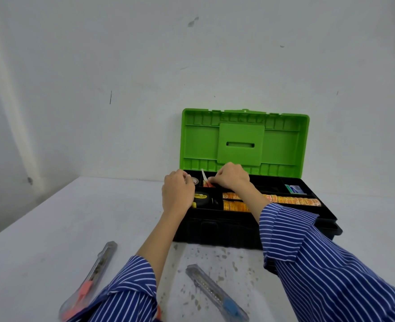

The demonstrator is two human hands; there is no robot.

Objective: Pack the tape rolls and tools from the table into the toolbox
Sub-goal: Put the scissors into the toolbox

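**Both hands busy in the tray's far-left compartments**

The left hand (177, 191) is curled over the far-left corner of the toolbox (217, 231), fingers bent down onto a small tape roll (195, 180), apparently pressing or seating it in its pocket. The right hand (232, 178) pinches a small red-and-white item (207, 182) in the next compartment; what the item is cannot be told, but the fingertip grip suggests it is being tucked upright into a narrow slot. Both forearms reach across the box's front wall, so the striped sleeves (308, 252) cover part of the tray.

Within the black tray, a yellow-and-black tape measure (202, 199) sits at 9 o'clock, two rows of orange tape rolls (291, 201) run along the middle toward 3 o'clock, and a small green-and-white packet (295, 189) lies at about 2 o'clock. The green lid (245, 140) stands open against the wall, keeping the tray free for loading.

Two utility knives are not yet packed: one with a red slider (92, 282) at 7 o'clock of the box, one with a blue slider (215, 293) at 6 o'clock, both lying on the worktop (64, 217) near the person.

The worktop is pale and speckled with dark flecks by the box. The wall (122, 66) behind is white and scuffed.
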